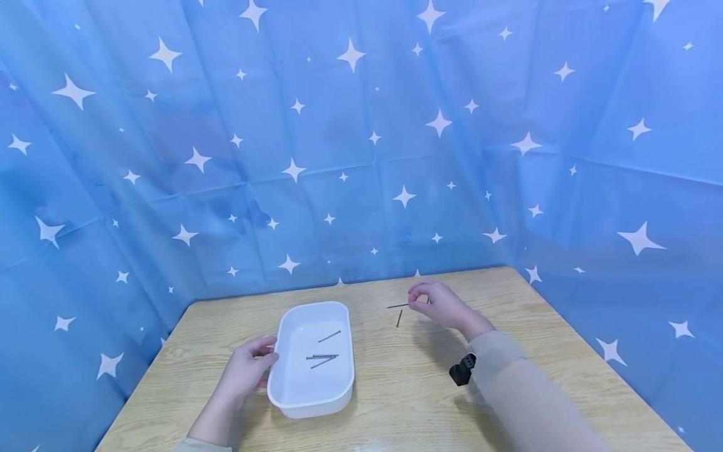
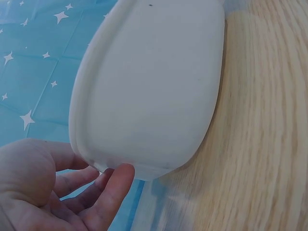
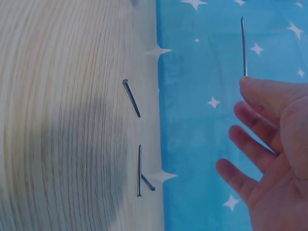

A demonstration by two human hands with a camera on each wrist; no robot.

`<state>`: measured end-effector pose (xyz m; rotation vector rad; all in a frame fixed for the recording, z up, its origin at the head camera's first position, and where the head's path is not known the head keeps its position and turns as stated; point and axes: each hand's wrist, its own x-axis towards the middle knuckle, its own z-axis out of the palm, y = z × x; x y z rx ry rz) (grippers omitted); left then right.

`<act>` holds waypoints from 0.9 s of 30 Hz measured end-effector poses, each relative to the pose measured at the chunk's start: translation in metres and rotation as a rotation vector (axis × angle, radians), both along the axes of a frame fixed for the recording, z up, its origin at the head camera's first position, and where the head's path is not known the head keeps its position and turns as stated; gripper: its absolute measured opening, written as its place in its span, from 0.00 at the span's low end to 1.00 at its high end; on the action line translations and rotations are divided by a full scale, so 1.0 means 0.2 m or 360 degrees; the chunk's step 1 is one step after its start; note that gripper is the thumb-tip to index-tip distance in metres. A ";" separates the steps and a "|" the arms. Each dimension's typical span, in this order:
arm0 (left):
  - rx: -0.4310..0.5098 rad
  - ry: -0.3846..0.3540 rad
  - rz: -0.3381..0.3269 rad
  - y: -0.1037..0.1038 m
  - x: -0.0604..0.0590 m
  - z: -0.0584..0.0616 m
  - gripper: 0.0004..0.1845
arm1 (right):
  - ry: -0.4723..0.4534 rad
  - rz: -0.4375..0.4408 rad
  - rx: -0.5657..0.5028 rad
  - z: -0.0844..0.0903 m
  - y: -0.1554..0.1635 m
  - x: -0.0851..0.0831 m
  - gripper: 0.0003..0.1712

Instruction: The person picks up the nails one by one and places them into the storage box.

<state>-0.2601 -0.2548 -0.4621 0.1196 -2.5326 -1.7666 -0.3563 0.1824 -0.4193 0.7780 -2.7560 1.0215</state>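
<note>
A white plastic tray (image 1: 310,395) sits on the table, with several dark nails (image 1: 329,336) lying on its floor. My left hand (image 1: 246,369) grips the tray's left side, the thumb at the rim and the other fingers against the outer wall. Over the far right part of the table, my right hand (image 1: 440,306) pinches one nail (image 3: 244,48) between thumb and forefinger, its pointed shank sticking out to the left in the head view. Below it lie loose nails: one by itself (image 3: 131,98), and a pair (image 3: 139,171) that cross each other.
The wooden table (image 1: 390,402) runs back to a blue curtain (image 1: 361,220) with white stars, which also hangs along both sides. A small black device (image 1: 463,370) is on the right wrist by the sleeve.
</note>
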 end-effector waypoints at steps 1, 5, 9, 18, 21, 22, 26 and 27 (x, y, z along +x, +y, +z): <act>0.0001 0.0003 -0.0001 0.00 0.00 0.00 0.23 | 0.0001 0.0000 0.0002 0.00 -0.01 0.00 0.05; 0.0007 0.0007 -0.0006 0.00 0.00 0.00 0.23 | 0.0022 0.0005 0.0002 0.00 -0.04 0.00 0.05; 0.0002 0.0007 -0.0007 0.00 0.00 0.00 0.24 | 0.0041 0.0028 -0.0008 0.00 -0.08 0.00 0.04; -0.0011 0.0007 -0.0001 0.00 0.00 0.00 0.23 | 0.0042 0.0044 0.0008 0.00 -0.16 0.02 0.04; -0.0006 0.0006 -0.0002 0.00 0.00 0.00 0.23 | 0.0048 0.0065 -0.0003 0.00 -0.20 0.02 0.04; -0.0007 0.0007 -0.0003 0.00 0.00 0.00 0.23 | 0.0044 0.0066 -0.0008 -0.01 -0.21 0.02 0.04; -0.0006 0.0012 -0.0005 0.00 0.00 0.00 0.23 | 0.0058 0.0082 -0.0007 -0.02 -0.25 0.02 0.04; -0.0007 0.0014 -0.0005 0.00 0.00 -0.01 0.23 | 0.0064 0.0087 -0.0005 -0.02 -0.26 0.02 0.05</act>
